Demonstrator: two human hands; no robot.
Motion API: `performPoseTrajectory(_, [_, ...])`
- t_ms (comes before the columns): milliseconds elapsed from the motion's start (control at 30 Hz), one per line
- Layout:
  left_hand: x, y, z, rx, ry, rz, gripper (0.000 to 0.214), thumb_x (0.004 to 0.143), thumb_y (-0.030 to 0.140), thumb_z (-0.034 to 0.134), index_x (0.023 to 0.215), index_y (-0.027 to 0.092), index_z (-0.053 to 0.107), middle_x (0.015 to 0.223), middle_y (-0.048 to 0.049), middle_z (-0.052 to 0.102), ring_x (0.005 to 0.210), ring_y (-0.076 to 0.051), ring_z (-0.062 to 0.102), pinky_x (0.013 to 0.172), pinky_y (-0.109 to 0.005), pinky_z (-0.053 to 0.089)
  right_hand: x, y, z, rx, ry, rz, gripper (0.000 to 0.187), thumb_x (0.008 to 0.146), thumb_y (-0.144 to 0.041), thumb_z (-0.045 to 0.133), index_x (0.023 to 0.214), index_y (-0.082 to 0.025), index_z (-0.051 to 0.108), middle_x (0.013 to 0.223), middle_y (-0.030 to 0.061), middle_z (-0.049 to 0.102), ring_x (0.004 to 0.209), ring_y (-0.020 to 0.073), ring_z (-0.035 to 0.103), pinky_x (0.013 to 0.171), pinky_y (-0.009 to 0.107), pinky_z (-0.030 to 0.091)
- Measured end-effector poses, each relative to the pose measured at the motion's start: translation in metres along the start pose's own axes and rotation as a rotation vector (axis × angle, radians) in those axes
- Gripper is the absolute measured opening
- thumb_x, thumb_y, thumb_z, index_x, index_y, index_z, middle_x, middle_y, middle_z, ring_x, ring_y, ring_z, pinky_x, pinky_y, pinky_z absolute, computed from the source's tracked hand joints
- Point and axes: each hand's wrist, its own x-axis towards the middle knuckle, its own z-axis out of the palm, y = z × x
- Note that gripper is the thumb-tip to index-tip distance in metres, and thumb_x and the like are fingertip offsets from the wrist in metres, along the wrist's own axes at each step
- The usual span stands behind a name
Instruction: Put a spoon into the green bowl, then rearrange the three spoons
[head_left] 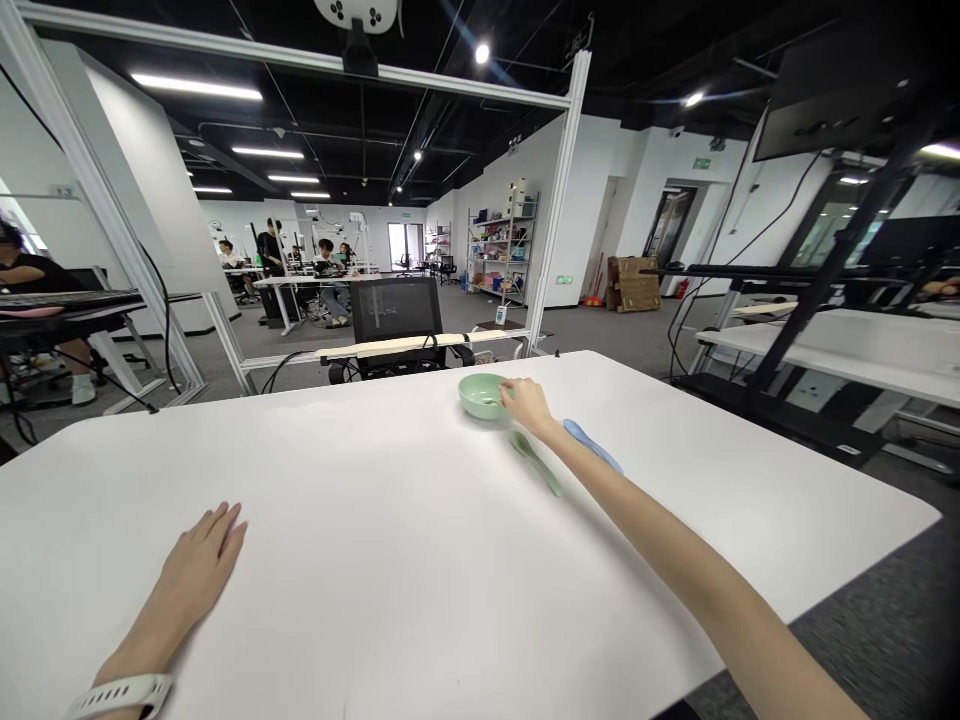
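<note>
My right hand (527, 404) reaches far across the white table (390, 560), and its fingers grip the near right rim of a pale green bowl (480, 396). A green spoon (535, 461) lies on the table just left of my right forearm. On the other side of that forearm a blue spoon (594, 447) rests on the tabletop. My left hand (201, 562) lies flat on the table near the front left, fingers stretched out and holding nothing. A white band sits on my left wrist.
A black office chair (397, 318) stands behind the table's far edge. An aluminium frame (559, 200) rises around the table. Several people sit at desks in the far left background. More desks and black stands (817, 290) fill the right side.
</note>
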Motion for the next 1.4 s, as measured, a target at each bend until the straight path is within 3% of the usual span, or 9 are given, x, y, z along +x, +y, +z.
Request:
performPoseTrajectory(133, [0.000, -0.001, 0.003, -0.025, 0.042, 0.021, 0.079, 0.096, 0.051, 0.020, 0.148, 0.008, 0.062, 0.162, -0.0208, 0.060, 0.155, -0.035, 0.051, 0.127, -0.055, 0.042, -0.028, 0.044, 0.006, 0.172, 0.103, -0.062, 0.045, 0.107, -0.024, 0.042, 0.137, -0.014, 0.073, 0.138, 0.0158, 0.076, 0.132, 0.0306, 0.065, 0.115, 0.043, 0.046])
performPoseTrajectory(300, [0.000, -0.001, 0.004, -0.031, 0.043, 0.012, 0.079, 0.096, 0.051, 0.021, 0.148, 0.007, 0.062, 0.163, -0.0225, 0.059, 0.156, -0.037, 0.050, 0.127, -0.056, 0.041, -0.074, 0.093, 0.027, 0.263, 0.008, -0.195, 0.049, 0.106, -0.027, 0.041, 0.145, -0.018, 0.069, 0.150, 0.0148, 0.069, 0.143, 0.0291, 0.062, 0.122, 0.047, 0.045])
performPoseTrajectory(500, [0.002, -0.004, 0.004, -0.009, 0.018, 0.022, 0.078, 0.095, 0.048, 0.025, 0.149, 0.005, 0.061, 0.163, -0.0227, 0.058, 0.156, -0.038, 0.049, 0.127, -0.055, 0.041, -0.097, 0.112, 0.049, 0.314, -0.072, -0.233, 0.045, 0.104, -0.025, 0.047, 0.137, -0.016, 0.075, 0.150, 0.0170, 0.068, 0.146, 0.0314, 0.060, 0.126, 0.050, 0.044])
performPoseTrajectory(600, [0.002, -0.008, 0.006, -0.005, 0.041, 0.021, 0.074, 0.096, 0.046, 0.027, 0.148, 0.008, 0.062, 0.161, -0.0217, 0.060, 0.154, -0.036, 0.052, 0.125, -0.054, 0.044, -0.097, 0.112, 0.053, 0.346, -0.087, -0.216, 0.044, 0.105, -0.027, 0.046, 0.134, -0.015, 0.077, 0.150, 0.0178, 0.069, 0.147, 0.0313, 0.060, 0.126, 0.048, 0.044])
performPoseTrajectory(800, [0.003, -0.011, 0.011, 0.001, 0.037, 0.035, 0.079, 0.096, 0.047, 0.022, 0.150, 0.002, 0.058, 0.164, -0.0225, 0.056, 0.156, -0.038, 0.049, 0.127, -0.055, 0.040, -0.097, 0.111, 0.049, 0.360, -0.101, -0.211, 0.046, 0.104, -0.027, 0.047, 0.136, -0.014, 0.077, 0.150, 0.0186, 0.068, 0.147, 0.0320, 0.059, 0.126, 0.048, 0.044])
performPoseTrajectory(1067, [0.000, -0.004, 0.004, 0.008, 0.032, 0.026, 0.078, 0.096, 0.047, 0.022, 0.149, 0.004, 0.059, 0.164, -0.0218, 0.057, 0.156, -0.036, 0.049, 0.127, -0.054, 0.041, -0.093, 0.108, 0.046, 0.351, -0.103, -0.195, 0.047, 0.105, -0.027, 0.042, 0.136, -0.013, 0.075, 0.150, 0.0189, 0.068, 0.144, 0.0312, 0.061, 0.124, 0.048, 0.045])
performPoseTrajectory(1167, [-0.001, -0.001, 0.002, 0.006, 0.048, 0.013, 0.073, 0.096, 0.044, 0.026, 0.148, 0.007, 0.061, 0.161, -0.0203, 0.061, 0.154, -0.035, 0.052, 0.125, -0.054, 0.044, -0.071, 0.096, 0.034, 0.340, -0.007, -0.139, 0.044, 0.103, -0.025, 0.044, 0.134, -0.019, 0.075, 0.140, 0.0147, 0.075, 0.132, 0.0285, 0.068, 0.116, 0.045, 0.050])
performPoseTrajectory(1267, [-0.002, 0.000, 0.002, -0.005, 0.062, 0.014, 0.069, 0.095, 0.043, 0.030, 0.145, 0.009, 0.064, 0.159, -0.0192, 0.063, 0.152, -0.035, 0.054, 0.123, -0.055, 0.045, -0.037, 0.069, 0.013, 0.298, 0.074, -0.154, 0.042, 0.104, -0.023, 0.044, 0.129, -0.017, 0.077, 0.125, 0.0153, 0.079, 0.115, 0.0270, 0.072, 0.106, 0.040, 0.054])
performPoseTrajectory(1400, [-0.002, -0.001, 0.001, -0.031, 0.058, 0.007, 0.072, 0.096, 0.048, 0.028, 0.147, 0.010, 0.063, 0.161, -0.0194, 0.062, 0.154, -0.036, 0.052, 0.125, -0.055, 0.043, 0.007, 0.027, -0.010, 0.089, -0.082, -0.163, 0.036, 0.103, -0.018, 0.048, 0.114, -0.014, 0.082, 0.117, 0.0155, 0.082, 0.109, 0.0254, 0.073, 0.096, 0.029, 0.051])
